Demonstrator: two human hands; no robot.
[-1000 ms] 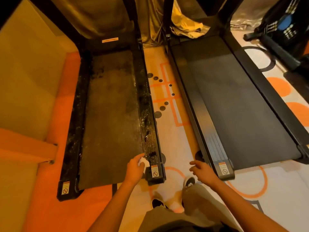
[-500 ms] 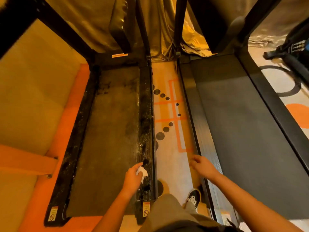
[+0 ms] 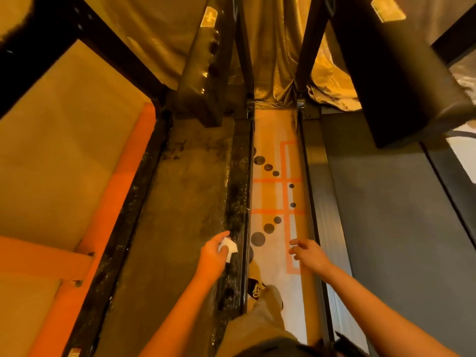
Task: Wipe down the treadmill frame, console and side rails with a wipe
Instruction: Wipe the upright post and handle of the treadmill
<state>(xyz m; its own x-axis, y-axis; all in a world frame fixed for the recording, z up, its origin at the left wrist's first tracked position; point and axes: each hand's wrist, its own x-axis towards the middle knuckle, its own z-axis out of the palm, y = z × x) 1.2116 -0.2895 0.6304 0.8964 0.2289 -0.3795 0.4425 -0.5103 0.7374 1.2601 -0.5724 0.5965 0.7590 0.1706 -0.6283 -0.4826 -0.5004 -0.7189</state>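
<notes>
A dirty black treadmill fills the left half, its dusty belt (image 3: 177, 215) flanked by a speckled left rail (image 3: 123, 240) and a grimy right side rail (image 3: 238, 202). My left hand (image 3: 215, 253) holds a crumpled white wipe (image 3: 228, 245) against the right side rail, about halfway along it. My right hand (image 3: 307, 253) hovers open over the floor strip between the two machines, fingers spread, holding nothing. The left treadmill's console (image 3: 203, 73) hangs above the belt's far end.
A second, cleaner treadmill (image 3: 399, 228) lies to the right, its console (image 3: 394, 81) overhead. Between the machines runs a pale floor strip (image 3: 268, 197) with orange lines and black dots. My shoe (image 3: 256, 288) stands there. An orange-edged wall (image 3: 77, 155) borders the left; gold curtain (image 3: 273, 60) hangs behind.
I have stepped forward between the treadmills. My left hand with the wipe has slid from the rail's rear end cap up along the right side rail. My right hand travelled forward too.
</notes>
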